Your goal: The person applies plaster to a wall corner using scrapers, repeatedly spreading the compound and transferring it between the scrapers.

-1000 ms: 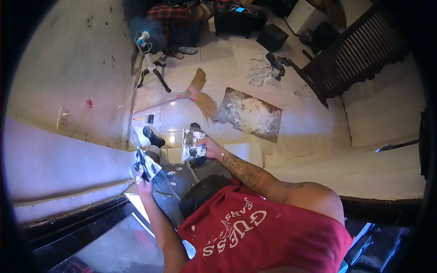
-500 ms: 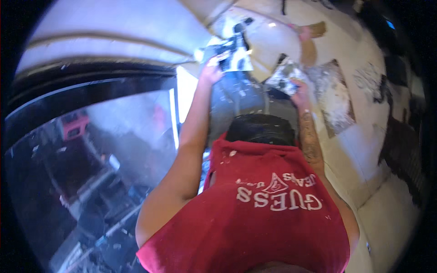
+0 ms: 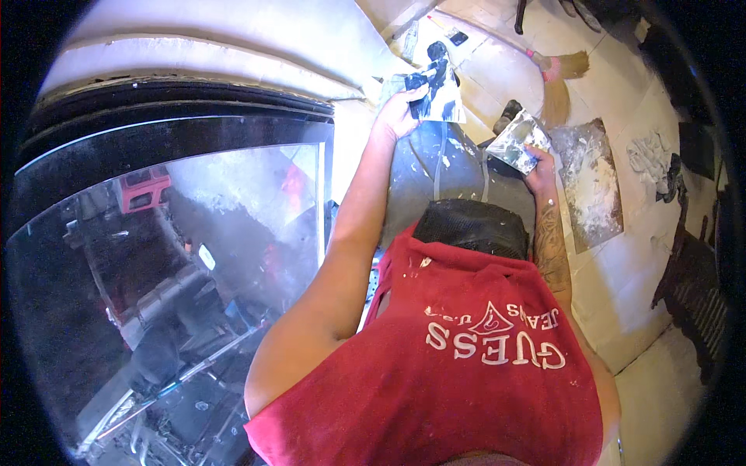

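My left hand (image 3: 400,113) is closed on a flat scraper blade (image 3: 444,99) smeared with white paste and dark patches, held above my legs. To its right, my right hand (image 3: 542,165) grips a second flat blade (image 3: 517,143), also coated in white paste. The two blades are apart. Below them are my grey trousers (image 3: 423,167), spotted with white. The far ends of both blades are partly lost among dark shapes, so I cannot make out any handles.
A paste-stained board (image 3: 588,186) lies on the tiled floor at the right, with a crumpled sheet (image 3: 649,159) beyond. Further off lie a broom (image 3: 566,68) and a small brush (image 3: 457,36). A dark-framed glass pane (image 3: 233,225) stands close on my left.
The whole view has shifted, so everything appears further right and sharper. Both hands keep hold of their blades; the right one's blade looks a little more tilted.
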A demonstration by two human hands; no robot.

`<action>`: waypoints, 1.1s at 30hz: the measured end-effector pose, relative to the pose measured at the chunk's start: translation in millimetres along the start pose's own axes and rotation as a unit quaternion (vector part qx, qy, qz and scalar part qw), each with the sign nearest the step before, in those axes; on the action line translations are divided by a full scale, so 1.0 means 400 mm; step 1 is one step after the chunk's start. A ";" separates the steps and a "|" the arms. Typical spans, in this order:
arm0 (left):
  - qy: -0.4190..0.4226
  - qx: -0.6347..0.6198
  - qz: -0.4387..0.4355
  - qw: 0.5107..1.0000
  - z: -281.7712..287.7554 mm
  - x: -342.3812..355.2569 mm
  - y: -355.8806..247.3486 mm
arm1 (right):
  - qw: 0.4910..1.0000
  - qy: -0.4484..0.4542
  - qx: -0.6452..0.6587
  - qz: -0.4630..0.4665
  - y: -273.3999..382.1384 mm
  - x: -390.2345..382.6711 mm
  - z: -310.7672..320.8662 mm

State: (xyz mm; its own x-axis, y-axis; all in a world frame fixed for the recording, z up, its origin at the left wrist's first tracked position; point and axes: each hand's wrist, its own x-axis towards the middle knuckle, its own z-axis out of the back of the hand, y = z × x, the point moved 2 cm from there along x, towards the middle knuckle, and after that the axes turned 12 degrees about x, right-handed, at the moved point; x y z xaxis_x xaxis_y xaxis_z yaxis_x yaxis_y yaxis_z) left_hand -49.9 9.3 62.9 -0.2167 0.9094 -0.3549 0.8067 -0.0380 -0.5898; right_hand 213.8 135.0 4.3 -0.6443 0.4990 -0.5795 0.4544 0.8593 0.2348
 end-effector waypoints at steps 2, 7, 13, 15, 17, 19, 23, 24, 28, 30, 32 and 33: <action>-0.011 0.000 0.005 1.000 -0.005 0.000 0.000 | 1.000 -0.016 -0.015 0.009 0.007 0.001 -0.007; -0.019 0.022 0.019 0.999 0.015 0.000 -0.003 | 1.000 -0.006 -0.027 0.007 0.006 0.005 -0.012; -0.003 0.063 0.011 0.998 -0.020 -0.013 -0.001 | 0.999 -0.045 -0.025 0.018 0.010 0.002 0.007; -0.021 0.047 0.011 0.999 -0.012 -0.012 0.002 | 1.000 -0.007 -0.030 0.007 0.014 0.005 0.006; -0.029 0.066 0.000 0.997 0.011 -0.010 0.007 | 0.998 -0.020 -0.054 0.013 0.010 0.011 0.001; -0.025 0.057 0.007 0.998 0.013 -0.009 0.008 | 0.998 -0.040 -0.054 0.010 0.011 0.006 -0.005; -0.003 0.036 -0.011 0.999 -0.002 -0.004 0.011 | 0.998 -0.042 -0.056 0.006 0.021 0.015 0.020; -0.005 0.038 -0.002 0.999 0.003 -0.004 0.014 | 0.998 -0.033 -0.049 0.005 0.020 0.015 0.017; 0.000 0.032 -0.002 0.999 0.011 -0.006 0.018 | 0.999 -0.019 -0.043 0.007 0.019 0.009 0.008; -0.004 0.033 -0.013 0.999 0.009 -0.008 0.015 | 0.998 -0.036 -0.056 0.008 0.014 0.010 0.002; -0.018 0.048 -0.007 0.999 0.009 -0.012 0.012 | 0.998 -0.014 -0.053 0.004 0.015 0.005 -0.005; -0.026 0.051 0.001 0.998 0.007 -0.018 0.016 | 0.999 -0.001 -0.051 -0.002 0.014 -0.003 -0.005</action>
State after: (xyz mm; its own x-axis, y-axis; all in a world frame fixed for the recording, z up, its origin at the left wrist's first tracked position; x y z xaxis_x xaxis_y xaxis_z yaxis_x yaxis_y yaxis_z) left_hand -44.8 1.2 59.6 -0.2460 0.8863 -0.3924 0.7475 -0.0843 -0.6589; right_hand 215.9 139.3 8.0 -0.6447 0.4963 -0.5814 0.3873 0.8678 0.3113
